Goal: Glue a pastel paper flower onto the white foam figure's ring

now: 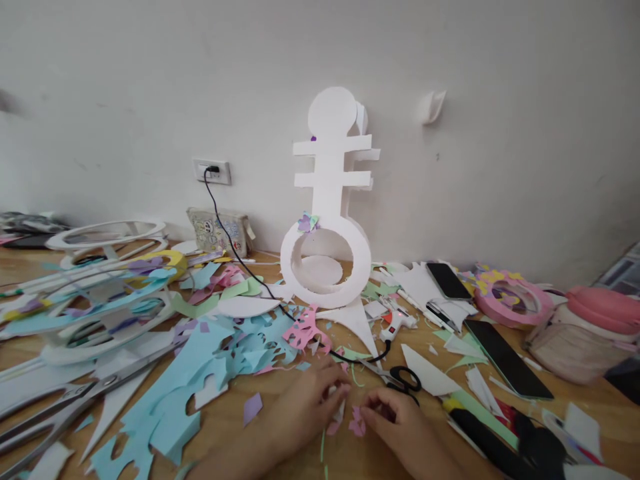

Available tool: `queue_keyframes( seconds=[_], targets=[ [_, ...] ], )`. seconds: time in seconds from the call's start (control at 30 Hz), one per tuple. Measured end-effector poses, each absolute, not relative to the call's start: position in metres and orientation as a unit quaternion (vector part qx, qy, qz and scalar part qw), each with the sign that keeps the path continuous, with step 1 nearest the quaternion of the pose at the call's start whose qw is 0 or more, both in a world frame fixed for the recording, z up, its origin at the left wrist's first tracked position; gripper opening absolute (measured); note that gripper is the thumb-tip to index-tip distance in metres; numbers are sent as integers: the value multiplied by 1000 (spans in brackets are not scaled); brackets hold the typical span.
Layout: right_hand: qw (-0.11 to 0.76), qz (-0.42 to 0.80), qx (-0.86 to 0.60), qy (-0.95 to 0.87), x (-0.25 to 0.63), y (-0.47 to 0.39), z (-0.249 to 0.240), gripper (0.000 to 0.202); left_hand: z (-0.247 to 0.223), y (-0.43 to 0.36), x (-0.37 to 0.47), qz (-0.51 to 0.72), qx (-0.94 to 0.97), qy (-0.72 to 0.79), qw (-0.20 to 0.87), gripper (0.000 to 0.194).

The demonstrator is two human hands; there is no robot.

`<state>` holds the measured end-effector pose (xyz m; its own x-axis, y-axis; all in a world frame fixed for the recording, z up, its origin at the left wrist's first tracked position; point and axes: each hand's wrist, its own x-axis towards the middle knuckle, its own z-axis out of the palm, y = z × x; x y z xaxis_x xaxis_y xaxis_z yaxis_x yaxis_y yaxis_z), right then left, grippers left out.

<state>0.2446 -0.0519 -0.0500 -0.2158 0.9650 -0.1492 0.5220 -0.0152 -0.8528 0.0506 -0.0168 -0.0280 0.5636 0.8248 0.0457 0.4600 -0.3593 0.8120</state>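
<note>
My left hand (311, 399) is closed low in the middle of the view, its fingers curled around a small pale piece (338, 415), apparently paper, partly hidden by the fingers. Just to the right, my right hand (395, 421) pinches the edge of a small pink paper flower (357, 423) above the wooden table. Black-handled scissors (404, 381) lie just beyond my right hand. A white hot glue gun (397, 323) rests farther back. Behind it stands a white cut-out structure (327, 170) with a ring base, bearing a purple and green paper flower (308, 222).
Cut blue paper (175, 393) and large metal scissors (75, 400) cover the left, beside stacked white rings (107, 233). A black cord (220, 223) runs from the wall socket (199, 171). Phones (510, 360), pink tape (523, 303) and a pouch (580, 333) lie right.
</note>
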Motion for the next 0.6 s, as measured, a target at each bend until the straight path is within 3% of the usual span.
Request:
queue_keyframes(
  seconds=[0.2,0.6],
  targets=[
    [298,445,-553,-638,241,-55,-42,26,-23,-31,64,245,775,360,459,23],
    [322,480,-548,-605,239,-56,-50,28,-16,-26,69,200,786,389,436,18]
  ],
)
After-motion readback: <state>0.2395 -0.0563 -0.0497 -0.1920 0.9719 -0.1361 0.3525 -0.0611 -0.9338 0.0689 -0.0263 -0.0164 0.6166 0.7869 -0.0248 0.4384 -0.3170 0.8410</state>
